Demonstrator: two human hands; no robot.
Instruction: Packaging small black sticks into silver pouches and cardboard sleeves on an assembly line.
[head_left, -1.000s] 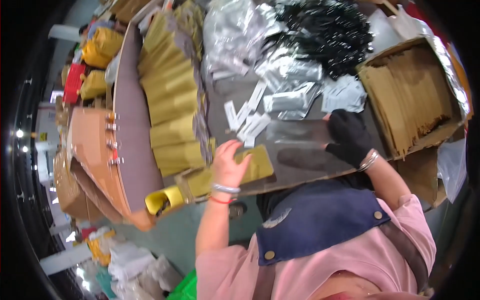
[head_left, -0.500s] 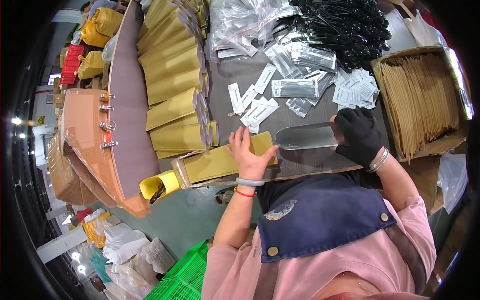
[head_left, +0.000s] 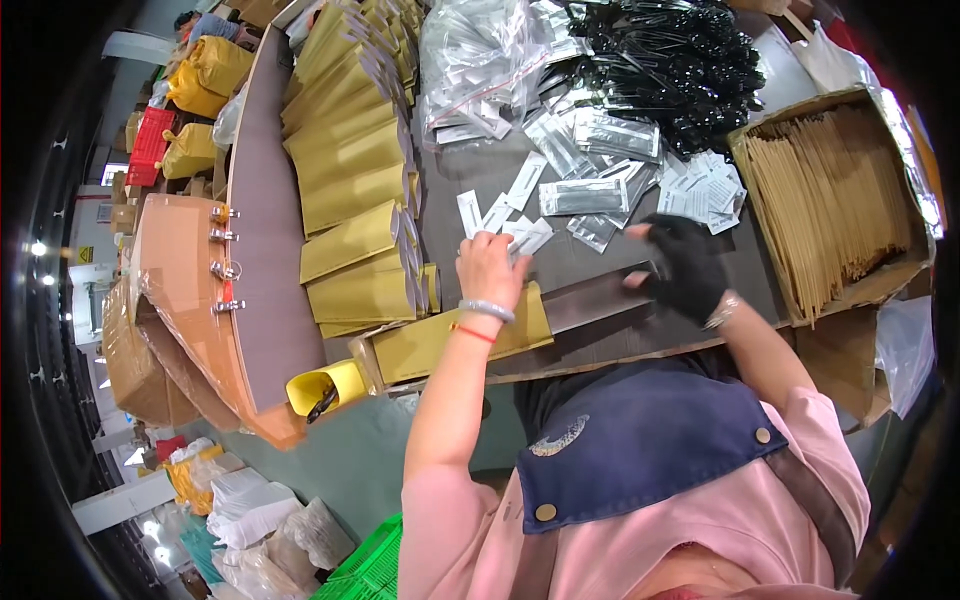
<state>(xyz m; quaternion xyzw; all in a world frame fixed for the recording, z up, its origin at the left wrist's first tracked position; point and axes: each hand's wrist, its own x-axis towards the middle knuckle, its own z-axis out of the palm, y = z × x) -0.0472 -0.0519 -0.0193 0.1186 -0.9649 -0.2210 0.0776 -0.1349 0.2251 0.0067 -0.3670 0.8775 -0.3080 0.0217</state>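
Observation:
A flat gold paper sleeve (head_left: 430,345) lies along the table's front edge. A translucent grey strip (head_left: 595,302) runs from its right-hand opening, part of it hidden inside. My right hand (head_left: 692,268), in a black glove with bare fingertips, is at the strip's outer end, thumb and index finger apart; blur hides whether they touch it. My bare left hand (head_left: 490,268) is over the far side of the sleeve, its thumb apart from the fingers. Its fingertips are next to the small white packets (head_left: 522,232); I see nothing held in it.
Gold sleeves (head_left: 355,170) overlap in a long row at left. Clear-wrapped packs (head_left: 582,196), a bag of packets (head_left: 475,75) and a heap of black utensils (head_left: 670,70) fill the far side. A carton of thin brown sticks (head_left: 830,200) stands at right; a yellow holder (head_left: 325,388) hangs at the front edge.
The grey strip has moved left into the gold sleeve. My right hand has moved left with its end. My left hand has lifted off the sleeve and shifted toward the white packets.

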